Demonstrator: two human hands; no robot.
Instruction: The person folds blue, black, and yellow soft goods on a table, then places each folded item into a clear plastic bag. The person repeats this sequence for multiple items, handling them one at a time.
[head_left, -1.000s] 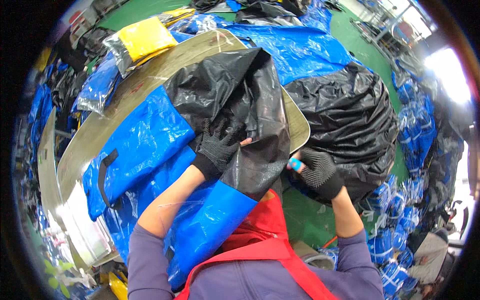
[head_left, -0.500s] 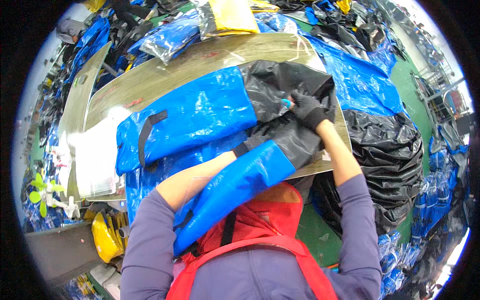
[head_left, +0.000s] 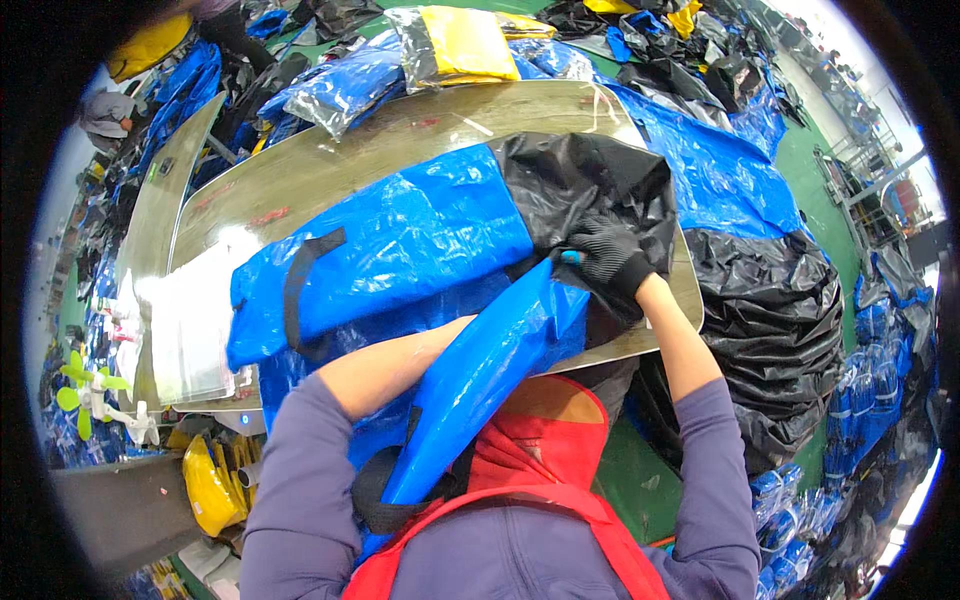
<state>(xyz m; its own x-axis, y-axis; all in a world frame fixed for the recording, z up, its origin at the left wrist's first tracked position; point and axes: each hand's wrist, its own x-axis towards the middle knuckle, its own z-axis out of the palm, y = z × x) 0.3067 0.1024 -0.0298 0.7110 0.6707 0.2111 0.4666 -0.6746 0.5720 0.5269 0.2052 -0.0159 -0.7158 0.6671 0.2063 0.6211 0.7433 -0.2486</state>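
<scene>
A large blue-and-black bag (head_left: 400,240) of shiny coated fabric lies across the table in front of me, a black strap (head_left: 300,280) near its left end. My right hand (head_left: 610,252), in a dark ribbed glove, is closed on the bag's crumpled black part. A small bright blue bit shows at its thumb side; I cannot make out what it is. My left forearm reaches in under a raised blue flap (head_left: 500,350), which hides the left hand. The flap slants down toward my red apron (head_left: 540,440).
The wooden table (head_left: 400,115) carries white sheets (head_left: 200,340) at left. Yellow and blue packed items (head_left: 465,45) lie along its far edge. A heap of blue and black fabric (head_left: 765,330) stands at right. A small green fan (head_left: 85,390) and yellow packs (head_left: 212,485) are at lower left.
My right hand has moved down and slightly left, nearer the blue flap. The flap has risen and now covers my left hand, whose glove was partly visible before. The bag has shifted slightly.
</scene>
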